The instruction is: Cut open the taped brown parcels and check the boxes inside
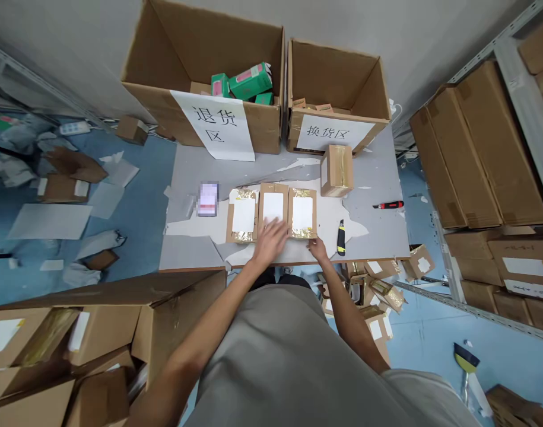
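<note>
Three small taped cardboard boxes with white labels lie side by side on the table: a left box (243, 216), a middle box (273, 201) and a right box (302, 213). My left hand (272, 240) rests over the near end of the middle box, its fingers stretched out and apart. At the near right corner of the right box, my right hand (318, 249) has its fingers curled against the edge; its fingertips are partly hidden. To the right of that hand lies a yellow-and-black utility knife (341, 238).
Another taped box (337, 172) stands behind, near two big open cartons, the left carton (155, 110) holding green packages. A phone (208, 199) lies left and a red-black utility knife (389, 205) right. A shelf (515, 71) and a large carton (182, 308) flank the table.
</note>
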Demonstrator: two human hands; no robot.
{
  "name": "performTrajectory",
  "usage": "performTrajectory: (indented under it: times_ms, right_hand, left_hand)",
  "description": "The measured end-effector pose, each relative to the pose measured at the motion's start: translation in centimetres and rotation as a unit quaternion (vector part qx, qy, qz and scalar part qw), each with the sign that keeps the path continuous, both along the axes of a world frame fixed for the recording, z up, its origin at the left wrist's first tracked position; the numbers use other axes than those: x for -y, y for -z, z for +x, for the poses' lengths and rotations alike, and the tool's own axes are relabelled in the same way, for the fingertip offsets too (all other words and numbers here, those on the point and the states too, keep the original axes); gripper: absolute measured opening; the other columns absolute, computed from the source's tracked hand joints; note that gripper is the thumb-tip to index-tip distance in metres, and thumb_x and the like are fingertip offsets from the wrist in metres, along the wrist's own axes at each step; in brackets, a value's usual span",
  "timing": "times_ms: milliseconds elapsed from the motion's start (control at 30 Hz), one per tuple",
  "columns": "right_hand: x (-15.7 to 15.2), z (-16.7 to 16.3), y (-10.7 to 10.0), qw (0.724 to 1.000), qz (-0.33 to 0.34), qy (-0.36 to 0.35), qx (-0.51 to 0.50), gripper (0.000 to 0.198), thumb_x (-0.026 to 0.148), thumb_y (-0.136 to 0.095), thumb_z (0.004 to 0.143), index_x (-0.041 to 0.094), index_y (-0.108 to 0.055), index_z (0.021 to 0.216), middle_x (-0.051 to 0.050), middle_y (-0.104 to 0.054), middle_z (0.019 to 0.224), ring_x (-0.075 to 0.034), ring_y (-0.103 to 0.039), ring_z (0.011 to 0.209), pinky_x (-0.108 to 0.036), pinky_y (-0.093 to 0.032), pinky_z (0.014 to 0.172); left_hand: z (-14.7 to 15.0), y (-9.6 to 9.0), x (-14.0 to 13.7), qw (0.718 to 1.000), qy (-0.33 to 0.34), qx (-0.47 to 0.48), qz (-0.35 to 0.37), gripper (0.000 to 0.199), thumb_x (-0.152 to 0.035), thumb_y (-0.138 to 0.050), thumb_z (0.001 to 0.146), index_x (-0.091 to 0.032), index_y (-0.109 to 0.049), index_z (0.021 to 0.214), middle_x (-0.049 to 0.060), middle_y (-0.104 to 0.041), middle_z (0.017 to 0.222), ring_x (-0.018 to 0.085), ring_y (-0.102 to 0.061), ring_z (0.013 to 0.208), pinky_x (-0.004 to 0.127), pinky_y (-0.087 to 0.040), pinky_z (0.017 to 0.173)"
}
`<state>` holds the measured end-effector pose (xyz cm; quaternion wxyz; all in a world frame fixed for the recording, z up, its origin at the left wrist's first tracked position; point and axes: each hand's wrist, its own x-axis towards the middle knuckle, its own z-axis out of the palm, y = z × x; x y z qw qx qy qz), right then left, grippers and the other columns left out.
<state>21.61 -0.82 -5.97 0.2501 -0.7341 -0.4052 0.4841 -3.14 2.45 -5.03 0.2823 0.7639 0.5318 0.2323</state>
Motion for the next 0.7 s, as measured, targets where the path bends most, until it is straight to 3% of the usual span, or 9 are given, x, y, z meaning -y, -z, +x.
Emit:
performTrajectory:
  times_ms: [67, 100, 133, 200, 300, 400, 500, 600, 700]
  right_hand:
    - [0.0, 0.9, 0.1, 0.999, -0.027, 0.030, 0.000, 0.049, 0.050, -0.056, 0.119, 0.021, -0.067, 0.156, -0.017, -0.072, 0.153, -0.032, -0.077, 0.129, -0.052, -0.068, 0.109]
    - [-0.1, 1.3, 0.0, 0.998, -0.036, 0.048, -0.007, 0.056, 0.054, -0.047, 0.121, 0.021, -0.064, 0.162, -0.019, -0.071, 0.156, -0.032, -0.077, 0.132, -0.052, -0.068, 0.110]
    - [-0.1, 1.5, -0.1, 0.997, -0.042, 0.066, -0.020, 0.063, 0.058, -0.041, 0.120, 0.021, -0.061, 0.167, -0.020, -0.070, 0.160, -0.032, -0.076, 0.136, -0.051, -0.068, 0.111]
    - [-0.3, 1.6, -0.3, 0.992, -0.045, 0.095, -0.068, 0.072, 0.067, -0.044, 0.116, 0.027, -0.054, 0.174, -0.018, -0.062, 0.172, -0.032, -0.072, 0.146, -0.049, -0.068, 0.111]
    - [-0.7, 0.5, -0.9, 0.987, -0.039, 0.087, -0.132, 0.084, 0.074, -0.067, 0.104, 0.038, -0.049, 0.177, -0.009, -0.053, 0.181, -0.032, -0.064, 0.156, -0.049, -0.067, 0.112]
    - [-1.0, -0.8, -1.7, 0.990, -0.019, 0.064, -0.121, 0.096, 0.074, -0.079, 0.094, 0.038, -0.049, 0.177, -0.009, -0.060, 0.175, -0.032, -0.065, 0.154, -0.050, -0.065, 0.115]
    - [-1.6, -1.2, -2.9, 0.993, 0.020, 0.060, -0.099, 0.101, 0.076, -0.080, 0.092, 0.033, -0.049, 0.178, -0.012, -0.066, 0.168, -0.032, -0.066, 0.152, -0.051, -0.063, 0.119]
    - [-3.7, -0.4, -4.2, 0.993, 0.066, 0.059, -0.078, 0.098, 0.073, -0.079, 0.094, 0.030, -0.050, 0.178, -0.013, -0.069, 0.165, -0.032, -0.066, 0.151, -0.052, -0.061, 0.123]
    - [-8.0, 0.9, -4.6, 0.991, 0.099, 0.053, -0.074, 0.098, 0.073, -0.080, 0.094, 0.032, -0.050, 0.178, -0.012, -0.069, 0.164, -0.032, -0.068, 0.147, -0.052, -0.061, 0.122]
  left_hand:
    - [-4.5, 0.7, 0.8, 0.994, -0.107, 0.000, -0.005, 0.061, -0.046, -0.063, 0.113, -0.017, -0.062, 0.166, 0.021, -0.051, 0.180, 0.044, -0.032, 0.177, 0.074, -0.009, 0.147]
    - [-6.9, 1.1, 1.1, 0.981, -0.190, 0.009, -0.028, 0.077, -0.054, -0.071, 0.108, -0.016, -0.054, 0.173, 0.023, -0.042, 0.185, 0.046, -0.024, 0.179, 0.074, -0.011, 0.147]
    - [-9.2, 1.7, 1.3, 0.962, -0.264, 0.023, -0.064, 0.093, -0.059, -0.078, 0.101, -0.016, -0.046, 0.177, 0.024, -0.036, 0.188, 0.048, -0.021, 0.180, 0.072, -0.016, 0.146]
    - [-12.9, 2.9, 1.5, 0.928, -0.313, 0.079, -0.187, 0.117, -0.065, -0.089, 0.090, -0.017, -0.036, 0.182, 0.026, -0.037, 0.187, 0.047, -0.034, 0.176, 0.064, -0.031, 0.144]
    - [-15.1, 4.5, 1.6, 0.897, -0.258, 0.195, -0.303, 0.120, -0.071, -0.090, 0.084, -0.021, -0.039, 0.181, 0.021, -0.054, 0.178, 0.039, -0.056, 0.163, 0.053, -0.045, 0.138]
    - [-14.5, 4.6, 1.8, 0.890, -0.222, 0.248, -0.311, 0.114, -0.075, -0.089, 0.082, -0.022, -0.049, 0.175, 0.016, -0.068, 0.166, 0.036, -0.066, 0.153, 0.051, -0.052, 0.133]
    - [-13.8, 3.5, 1.0, 0.889, -0.222, 0.257, -0.308, 0.112, -0.069, -0.092, 0.082, -0.023, -0.051, 0.176, 0.014, -0.071, 0.162, 0.039, -0.071, 0.147, 0.055, -0.057, 0.129]
    - [-13.5, 2.3, -1.9, 0.899, -0.207, 0.264, -0.280, 0.107, -0.062, -0.091, 0.087, -0.024, -0.049, 0.178, 0.014, -0.071, 0.162, 0.039, -0.072, 0.146, 0.054, -0.060, 0.125]
    - [-12.8, 1.8, -6.8, 0.910, -0.182, 0.279, -0.245, 0.105, -0.060, -0.090, 0.088, -0.023, -0.049, 0.178, 0.014, -0.071, 0.162, 0.037, -0.072, 0.146, 0.053, -0.058, 0.127]
